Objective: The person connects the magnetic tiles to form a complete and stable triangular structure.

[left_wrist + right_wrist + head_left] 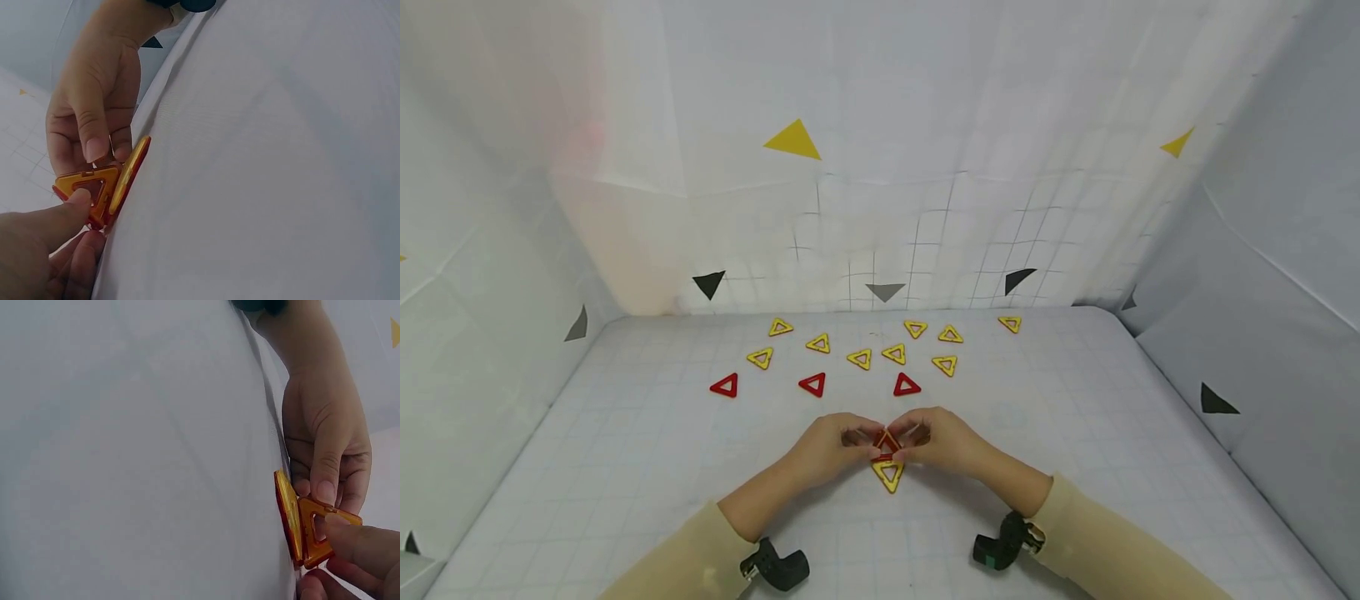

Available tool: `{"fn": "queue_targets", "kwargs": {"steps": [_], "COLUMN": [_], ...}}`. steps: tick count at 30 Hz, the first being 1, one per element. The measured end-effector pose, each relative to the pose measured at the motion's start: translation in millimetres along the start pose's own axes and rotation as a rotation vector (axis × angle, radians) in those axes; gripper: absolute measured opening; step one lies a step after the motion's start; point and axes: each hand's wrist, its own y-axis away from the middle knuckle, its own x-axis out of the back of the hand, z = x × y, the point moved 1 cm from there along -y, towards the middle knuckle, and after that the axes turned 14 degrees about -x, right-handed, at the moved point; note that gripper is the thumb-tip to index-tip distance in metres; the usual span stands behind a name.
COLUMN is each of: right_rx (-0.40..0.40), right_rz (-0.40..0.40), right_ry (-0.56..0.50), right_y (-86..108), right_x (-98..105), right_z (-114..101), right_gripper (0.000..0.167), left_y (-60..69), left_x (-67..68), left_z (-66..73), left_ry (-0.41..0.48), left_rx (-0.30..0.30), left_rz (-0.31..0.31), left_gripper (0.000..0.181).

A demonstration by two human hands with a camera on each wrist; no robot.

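Observation:
In the head view, a red triangle is between the hands at the near middle of the table. A yellow triangle lies against its near edge, pointing toward the person. My left hand pinches the red one from the left, and my right hand pinches it from the right. The left wrist view shows an orange-looking triangle tilted up, with the left thumb on its face; beside it a yellow-and-red piece appears nearly edge-on. The right wrist view shows the right thumb on the raised triangle.
Farther back on the white gridded table lie three separate red triangles, one in the middle. Several yellow triangles are scattered behind them, one at the far right. White sheets enclose the back and sides.

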Motion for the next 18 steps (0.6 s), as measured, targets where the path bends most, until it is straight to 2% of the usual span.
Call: {"fn": "queue_targets", "kwargs": {"steps": [6,18], "right_rx": [-0.004,-0.037], "right_rz": [0.063,0.075], "right_ry": [0.172,0.345], "right_y": [8.2,17.5], "right_x": [-5,-17], "right_z": [0,-8], "right_gripper": [0.053,0.085], "left_y": [0.4,1.2], "left_x": [1.5,3.7], "left_z": [1.2,1.7], "left_ry": [0.006,0.007], "left_rx": [0.005,0.007], "left_rz": [-0.004,-0.019], "left_gripper": [0.032,0.031]}}
